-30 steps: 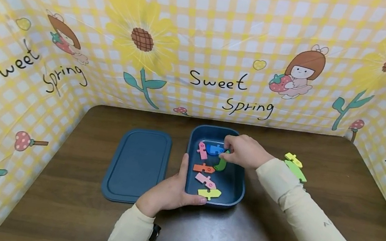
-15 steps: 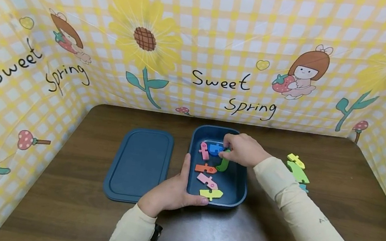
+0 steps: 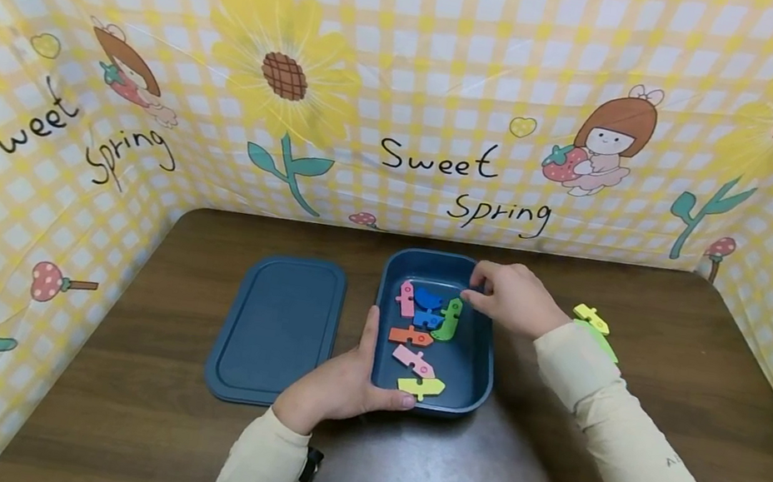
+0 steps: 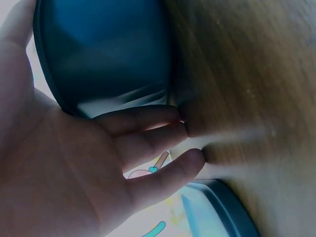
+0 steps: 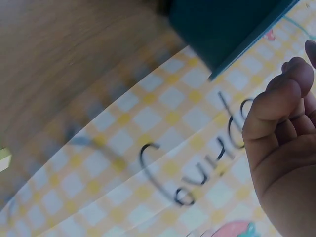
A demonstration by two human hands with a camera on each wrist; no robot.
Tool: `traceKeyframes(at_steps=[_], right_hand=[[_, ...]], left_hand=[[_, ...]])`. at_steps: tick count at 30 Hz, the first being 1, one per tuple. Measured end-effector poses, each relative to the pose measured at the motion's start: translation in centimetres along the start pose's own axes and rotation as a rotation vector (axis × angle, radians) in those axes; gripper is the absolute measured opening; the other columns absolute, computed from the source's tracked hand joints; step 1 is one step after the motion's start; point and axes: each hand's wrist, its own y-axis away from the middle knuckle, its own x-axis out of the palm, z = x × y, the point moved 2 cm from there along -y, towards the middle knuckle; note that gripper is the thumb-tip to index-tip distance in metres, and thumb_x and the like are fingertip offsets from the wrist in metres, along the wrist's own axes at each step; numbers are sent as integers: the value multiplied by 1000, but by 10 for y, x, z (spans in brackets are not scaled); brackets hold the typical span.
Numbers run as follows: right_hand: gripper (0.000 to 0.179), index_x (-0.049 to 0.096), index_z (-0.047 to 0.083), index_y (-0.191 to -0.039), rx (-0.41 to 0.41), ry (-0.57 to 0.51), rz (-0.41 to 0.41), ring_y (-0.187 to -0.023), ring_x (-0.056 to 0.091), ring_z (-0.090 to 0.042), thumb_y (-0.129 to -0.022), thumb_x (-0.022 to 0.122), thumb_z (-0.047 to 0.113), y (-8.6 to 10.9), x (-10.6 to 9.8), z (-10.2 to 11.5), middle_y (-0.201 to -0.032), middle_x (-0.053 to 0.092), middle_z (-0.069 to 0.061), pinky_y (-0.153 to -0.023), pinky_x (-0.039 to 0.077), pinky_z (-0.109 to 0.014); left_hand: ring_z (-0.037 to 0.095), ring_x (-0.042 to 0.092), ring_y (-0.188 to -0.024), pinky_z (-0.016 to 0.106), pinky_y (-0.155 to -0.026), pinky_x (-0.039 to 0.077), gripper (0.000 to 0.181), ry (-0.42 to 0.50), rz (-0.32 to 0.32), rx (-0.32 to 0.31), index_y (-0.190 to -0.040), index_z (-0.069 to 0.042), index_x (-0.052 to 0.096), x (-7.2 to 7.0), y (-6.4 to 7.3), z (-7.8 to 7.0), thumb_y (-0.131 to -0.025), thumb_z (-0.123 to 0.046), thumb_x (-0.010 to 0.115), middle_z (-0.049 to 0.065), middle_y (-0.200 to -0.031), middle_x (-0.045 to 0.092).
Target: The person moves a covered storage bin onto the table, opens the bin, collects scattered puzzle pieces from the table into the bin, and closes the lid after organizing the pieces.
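A dark blue box (image 3: 465, 376) holds several flat puzzle pieces. My left hand (image 3: 344, 386) braces its near left corner, thumb at the near rim and straight fingers along the outer wall, as the left wrist view shows. Over the far right rim, my right hand (image 3: 510, 297) has its fingers bent, with a gap between thumb and index finger and nothing visible held. Just below lies a green puzzle piece (image 3: 449, 321) beside two blue puzzle pieces (image 3: 427, 320). Around them are pink (image 3: 406, 299), orange and yellow puzzle pieces (image 3: 420, 387).
Left of the box lies a flat dark blue lid (image 3: 276, 333). On the brown table (image 3: 172, 443) to the right, a yellow puzzle piece (image 3: 592, 318) and a light green one (image 3: 600, 341) are partly behind the right sleeve. A checked cloth (image 3: 384, 64) walls in the table.
The right hand has let go of the green puzzle piece and moved right, toward the box's rim. Both blue pieces now show fully. The left hand stays on the box.
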Motion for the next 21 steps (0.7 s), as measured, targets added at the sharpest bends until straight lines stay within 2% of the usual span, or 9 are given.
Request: traceKeyframes(at_steps=[8,14,18,21], right_hand=[[10,69,7,-98,14,-20,-113,-68,57,-18,-98,69,17,39,-20,-48,-79,65,-1,-64,48,-37],[14,68,3,-102,110,-35,-110,-64,53,-18,-101,62,16,74,-33,-88,-78,62,-3,-59,44,-35],[13,66,3,-98,151,-12,-119,-61,48,-18,-100,61,14,93,-37,-110,-72,55,-2,-57,41,-35],[10,65,4,-94,165,1,-115,-63,48,-18,-99,62,12,107,-36,-123,-72,54,-1,-59,41,-35]], left_hand=[[29,64,-103,48,-89,51,133,-8,-6,-2,-159,-19,-22,2,-1,1,-81,-59,79,22,-145,48],[29,64,-101,48,-87,52,134,-25,-7,-20,-159,-19,-22,2,0,-1,-80,-60,79,22,-143,50],[27,63,-94,43,-81,52,134,-26,-3,-30,-158,-20,-23,2,-1,-1,-80,-60,79,22,-142,50],[27,63,-94,43,-81,52,134,-21,0,-32,-158,-21,-23,2,-2,-1,-80,-59,79,22,-143,48]])
